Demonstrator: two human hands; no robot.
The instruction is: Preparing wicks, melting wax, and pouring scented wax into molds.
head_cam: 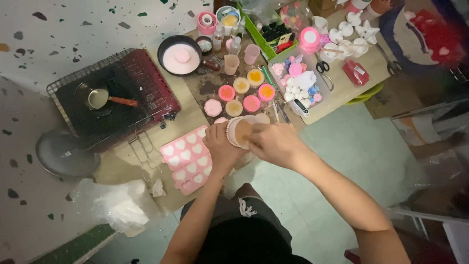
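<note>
Pink and translucent, a small round cup point(240, 132) sits between the two hands just above the near edge of the low table point(337, 93). The left hand point(221, 144) wraps around the cup's left side, fingers curled against its wall, while the right hand point(274, 143) closes over its right side and rim; what the right fingertips pinch is hidden. Just left of the left hand lies a pink mould with white heart shapes point(188, 157), resting on the table's front edge. Beyond the cup stands a cluster of small round pots point(242, 93), pink and yellow, close together on a stained board. Farther back is a black pan holding a pale pink mass point(181, 56). To the left, a red portable stove point(115, 95) carries a small metal ladle-pot with an orange handle point(100, 99). On the right side of the table a clear tray holds little white, pink and blue shapes point(298, 80), with scissors point(322, 66) just beside it.
</note>
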